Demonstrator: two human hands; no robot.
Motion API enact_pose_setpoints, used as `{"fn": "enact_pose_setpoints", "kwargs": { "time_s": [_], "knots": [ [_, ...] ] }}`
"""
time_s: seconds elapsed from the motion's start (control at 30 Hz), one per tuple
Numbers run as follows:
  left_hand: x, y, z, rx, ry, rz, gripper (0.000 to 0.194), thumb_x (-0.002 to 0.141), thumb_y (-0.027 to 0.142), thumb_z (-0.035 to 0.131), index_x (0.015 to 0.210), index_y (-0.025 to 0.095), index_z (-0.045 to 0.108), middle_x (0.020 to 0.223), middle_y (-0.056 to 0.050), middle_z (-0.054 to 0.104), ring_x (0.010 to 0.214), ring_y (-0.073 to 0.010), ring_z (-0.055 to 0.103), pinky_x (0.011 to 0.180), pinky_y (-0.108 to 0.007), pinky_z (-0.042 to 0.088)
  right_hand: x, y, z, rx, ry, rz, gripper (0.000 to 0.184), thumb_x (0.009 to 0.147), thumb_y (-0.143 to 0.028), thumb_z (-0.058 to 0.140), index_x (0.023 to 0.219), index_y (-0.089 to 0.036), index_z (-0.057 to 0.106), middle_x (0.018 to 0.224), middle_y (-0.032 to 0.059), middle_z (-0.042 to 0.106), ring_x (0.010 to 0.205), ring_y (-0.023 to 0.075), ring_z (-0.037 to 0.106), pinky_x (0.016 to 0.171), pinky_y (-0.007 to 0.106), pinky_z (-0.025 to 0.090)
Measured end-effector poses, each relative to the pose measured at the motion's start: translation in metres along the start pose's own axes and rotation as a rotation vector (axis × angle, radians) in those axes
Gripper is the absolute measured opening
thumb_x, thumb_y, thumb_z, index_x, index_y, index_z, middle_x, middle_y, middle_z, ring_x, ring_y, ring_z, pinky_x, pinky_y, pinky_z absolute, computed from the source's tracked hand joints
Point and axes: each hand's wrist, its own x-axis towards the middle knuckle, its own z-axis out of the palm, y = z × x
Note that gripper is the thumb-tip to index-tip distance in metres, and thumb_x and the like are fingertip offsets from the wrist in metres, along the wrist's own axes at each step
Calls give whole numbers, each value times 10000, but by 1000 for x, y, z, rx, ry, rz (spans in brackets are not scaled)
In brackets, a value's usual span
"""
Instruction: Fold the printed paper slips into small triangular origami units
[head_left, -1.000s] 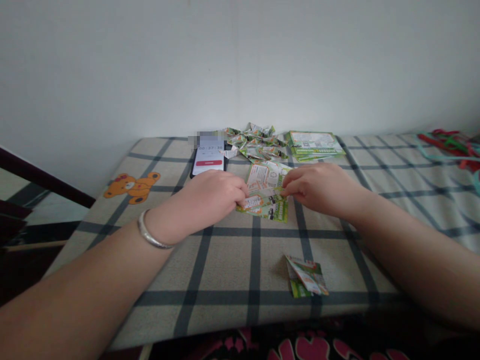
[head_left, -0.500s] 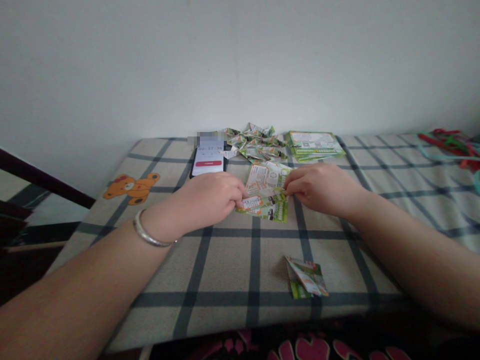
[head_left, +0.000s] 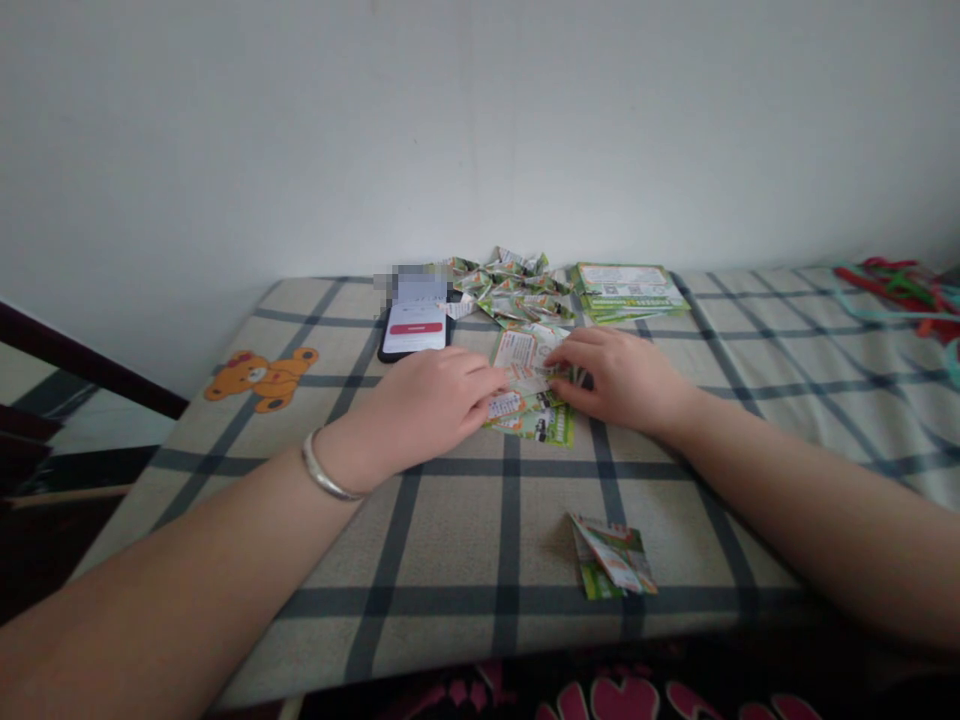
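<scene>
"While a folded piece (head_left: pixel 615 557) is lying nearest, where's the leaflet (head_left: pixel 529 380)?"
"Beyond, on checked cloth (head_left: pixel 450 550), long axis running wallward, crease running crosswise. Left hand (head_left: pixel 431 405) is touching its left edge, fingers bunching, pinch unclear; right hand (head_left: pixel 622 378) is touching its right side, thumb and forefinger sitting apart."
"Behind?"
"Phone (head_left: pixel 417 338), folded pile (head_left: pixel 521 287), stack (head_left: pixel 630 290), pale wall (head_left: pixel 480 130)."

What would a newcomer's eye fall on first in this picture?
Likely the two bare hands at the center: the left hand and the right hand both have fingers on a creased, green-and-white printed sheet. A silver bangle shines on the left wrist, and an orange teddy bear figure brightens the left of the checked tablecloth. Near the wall, folded printed papers cluster beside a lit phone.
</scene>
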Motion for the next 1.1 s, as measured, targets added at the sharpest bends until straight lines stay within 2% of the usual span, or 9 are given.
{"fn": "enact_pose_setpoints", "kwargs": {
  "time_s": [0.13,0.37,0.6,0.93,1.1],
  "knots": [
    [1,4,5,19,21,-10,228,922,221,521,1120,197,630,960,-48,657,934,-223,619,817,-369,504,2,1,5,45,26,-101,223,871,-299,585,1001,-168,710,1012,93,679,942,245,612,829,357,457],
    [0,3,11,-37,40,-35,303,913,220,539,1206,173,603,1163,-74,629,1075,-238,583,930,-415,499,3,1,5,87,50,-187,176,875,-259,596,968,-169,715,1005,82,699,933,231,624,835,354,466],
    [2,2,16,-70,89,-4,399,943,287,523,1297,110,572,1336,-112,587,1276,-267,476,1110,-452,392,2,1,6,30,76,-244,177,901,-269,578,952,-179,721,969,62,724,869,207,653,796,343,453],
    [1,2,18,-151,85,-4,366,928,269,560,1259,115,580,1261,-109,603,1214,-243,507,1087,-429,418,3,-4,6,-2,79,-228,171,909,-282,566,943,-194,708,911,38,719,824,195,644,739,326,429],
    [-1,4,22,-173,93,-29,416,925,226,536,1328,125,517,1318,-115,559,1249,-236,480,1108,-440,399,4,-5,8,32,78,-141,237,881,-273,583,1050,-166,710,1052,83,708,953,237,628,826,352,455]
  ]
}}
